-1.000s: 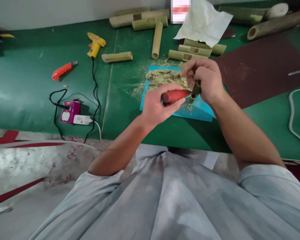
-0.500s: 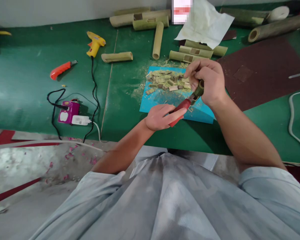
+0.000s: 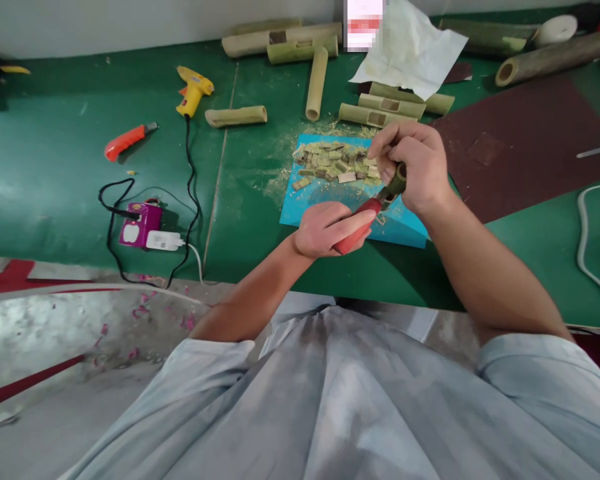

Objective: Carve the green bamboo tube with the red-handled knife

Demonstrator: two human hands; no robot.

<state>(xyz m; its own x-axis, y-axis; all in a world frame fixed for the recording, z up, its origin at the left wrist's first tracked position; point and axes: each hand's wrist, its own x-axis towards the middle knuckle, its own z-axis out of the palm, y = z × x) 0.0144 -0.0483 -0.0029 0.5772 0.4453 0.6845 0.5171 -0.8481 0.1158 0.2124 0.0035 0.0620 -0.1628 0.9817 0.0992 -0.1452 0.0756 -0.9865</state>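
**Red-handled tool meets bamboo at a green workbench**

At the upper left of the frame, a green table (image 3: 55, 167) carries an orange utility knife (image 3: 128, 141), with a yellow glue gun (image 3: 193, 90) just to its right, its black cord trailing down toward a purple power strip (image 3: 140, 225) near the table's front edge. A short bamboo piece (image 3: 236, 116) lies right of the glue gun, and longer bamboo tubes (image 3: 316, 81) rest along the upper centre.

In the middle of the frame, the person's left hand (image 3: 325, 230) is closed around a red-handled tool (image 3: 356, 228), whose tip points up and to the right into a small bamboo section (image 3: 396, 183). That section sits just right of centre, lifted above a blue mat (image 3: 325, 200), and is gripped by the right hand (image 3: 414, 167), fingers curled over its top. The tool's working end is too small to make out where it meets the bamboo. A pile of bamboo chips (image 3: 335, 163) covers the mat's upper part, just left of the right hand.

Farther right, a crumpled white sheet (image 3: 410, 50) lies over more bamboo at the top, a dark brown sheet (image 3: 525, 133) spreads across the upper right, and a white cable (image 3: 585, 247) curves along the right edge. The person's grey shirt (image 3: 330, 400) fills the bottom of the frame.
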